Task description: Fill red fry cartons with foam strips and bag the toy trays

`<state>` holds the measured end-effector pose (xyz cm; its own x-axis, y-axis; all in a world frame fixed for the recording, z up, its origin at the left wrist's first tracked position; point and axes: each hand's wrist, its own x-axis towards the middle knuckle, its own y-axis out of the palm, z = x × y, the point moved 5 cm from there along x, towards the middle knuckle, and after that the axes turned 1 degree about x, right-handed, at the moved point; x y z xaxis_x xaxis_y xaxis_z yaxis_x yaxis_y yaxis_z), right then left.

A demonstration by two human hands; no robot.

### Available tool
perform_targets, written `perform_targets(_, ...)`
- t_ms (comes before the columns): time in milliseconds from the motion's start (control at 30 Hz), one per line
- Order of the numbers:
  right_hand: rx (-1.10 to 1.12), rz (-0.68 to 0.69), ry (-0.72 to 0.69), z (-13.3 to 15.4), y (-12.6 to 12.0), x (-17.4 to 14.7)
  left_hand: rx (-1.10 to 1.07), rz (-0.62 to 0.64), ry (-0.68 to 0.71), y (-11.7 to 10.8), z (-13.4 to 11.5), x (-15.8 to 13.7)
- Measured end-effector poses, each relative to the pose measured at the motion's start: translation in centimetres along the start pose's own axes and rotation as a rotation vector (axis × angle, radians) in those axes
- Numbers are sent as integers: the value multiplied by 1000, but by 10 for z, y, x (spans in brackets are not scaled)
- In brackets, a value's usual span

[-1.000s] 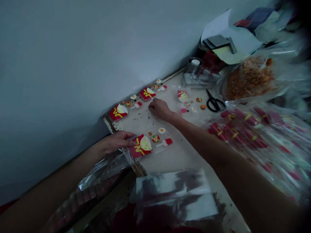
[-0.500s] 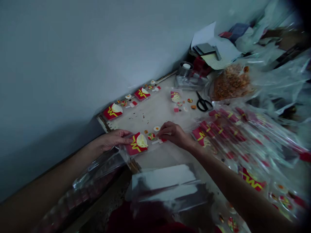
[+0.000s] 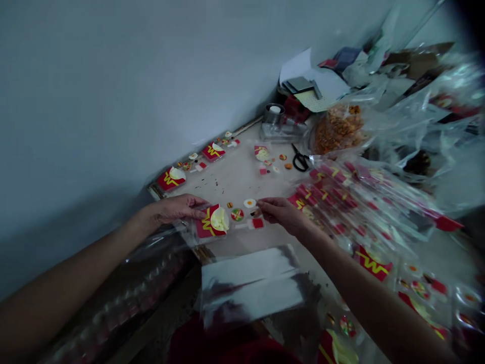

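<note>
A clear plastic packet is stretched between my hands above the table. Inside its left end sits a red fries box (image 3: 205,227) with a yellow zigzag and a cream-coloured top. Toward the right end lie a tiny fried egg (image 3: 249,203), a round pizza-like piece (image 3: 237,215), a little burger and a red-and-white piece (image 3: 257,223). My left hand (image 3: 178,209) pinches the packet beside the fries box. At the opposite end, my right hand (image 3: 278,212) has thumb and fingertips closed on the packet's edge near the egg.
Similar packets (image 3: 172,178) lie along the wall, with a heap of packets (image 3: 341,197) at right. Black scissors (image 3: 300,159) rest near a bag of small orange pieces (image 3: 335,129). Flat clear bags (image 3: 250,283) overhang the table's front edge. A metal cup (image 3: 273,114) stands at the back.
My right hand has moved from over the red-and-white piece to the packet's right edge, uncovering that piece. My left hand keeps its hold. The camera view has shifted slightly.
</note>
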<state>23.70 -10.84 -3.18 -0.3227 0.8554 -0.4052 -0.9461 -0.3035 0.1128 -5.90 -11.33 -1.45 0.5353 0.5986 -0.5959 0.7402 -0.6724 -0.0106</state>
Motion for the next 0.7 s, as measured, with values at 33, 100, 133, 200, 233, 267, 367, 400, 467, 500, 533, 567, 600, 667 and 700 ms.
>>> perform_targets(33,43,39,38,-3,1,-6,44,21,3,-1,-8,4)
perform_targets(100,125,77,84,-11,-2,-20,150,72,45,-2,-27,18)
perform_targets(133,165,76,96,-17,-5,-28,209,107,73,-1,-38,28)
perform_targets(200,235,61,116,-32,-12,-46,343,175,121,6,-59,49)
perform_targets(233,270,42,126,-42,-15,-56,424,179,152,11,-68,59)
perform_targets(267,305,13,135,-51,-18,-65,518,142,197,18,-75,68)
perform_targets(367,438,-116,146,-76,-24,-87,814,-277,421,38,-90,73)
perform_targets(400,487,-160,146,-82,-25,-93,885,-476,492,46,-89,66)
perform_targets(467,562,-227,148,-90,-25,-101,953,-801,568,63,-75,45)
perform_targets(500,592,-250,151,-93,-23,-104,965,-880,575,73,-64,37)
perform_targets(533,619,-262,154,-95,-21,-106,976,-909,573,83,-53,30)
perform_targets(567,643,-263,158,-96,-18,-108,987,-910,563,91,-43,27)
perform_targets(600,663,-258,159,-98,-15,-109,1001,-894,546,99,-34,25)
perform_targets(667,693,-240,152,-100,-9,-111,1031,-873,497,109,-24,25)
perform_targets(700,697,-236,149,-101,-7,-112,1049,-869,464,112,-23,26)
